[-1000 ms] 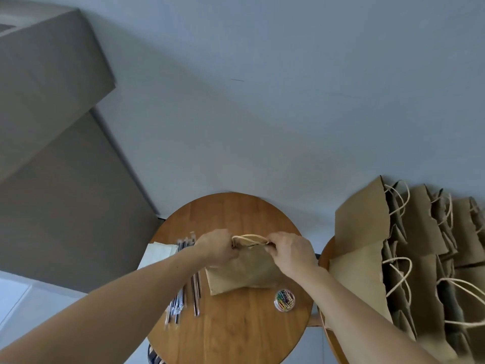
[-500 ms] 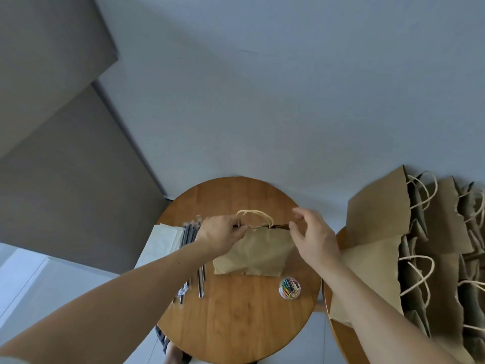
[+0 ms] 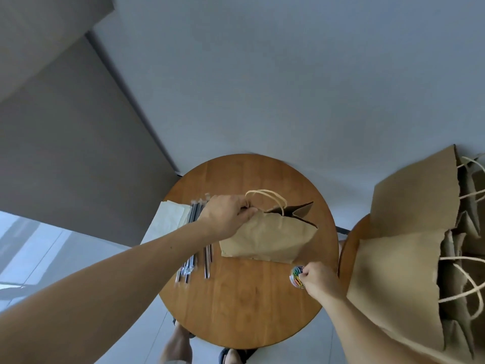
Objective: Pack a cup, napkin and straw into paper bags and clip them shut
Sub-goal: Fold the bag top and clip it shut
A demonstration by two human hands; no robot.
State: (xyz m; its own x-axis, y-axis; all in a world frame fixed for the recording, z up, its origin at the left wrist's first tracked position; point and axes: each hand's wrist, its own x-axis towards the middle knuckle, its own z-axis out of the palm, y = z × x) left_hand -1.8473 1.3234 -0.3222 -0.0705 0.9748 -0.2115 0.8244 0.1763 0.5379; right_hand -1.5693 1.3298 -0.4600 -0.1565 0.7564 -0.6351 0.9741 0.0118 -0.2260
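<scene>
A brown paper bag (image 3: 267,240) stands on the round wooden table (image 3: 244,306), its mouth partly open at the right. My left hand (image 3: 227,215) grips the bag's top left edge by the rope handle (image 3: 266,197). My right hand (image 3: 319,281) reaches into a small clear tub of coloured paper clips (image 3: 296,275) at the table's right, fingers curled in among the clips. Dark wrapped straws (image 3: 195,248) lie left of the bag, beside pale napkins (image 3: 168,222). No cup shows.
A second round table (image 3: 349,248) at the right carries several brown paper bags (image 3: 409,258) with rope handles. A grey wall stands behind. My feet (image 3: 178,345) show below the table's near edge.
My right hand has let go of the bag's top and dropped down right to the paper clip tub. The left hand keeps its hold; the bag's mouth has sprung partly open.
</scene>
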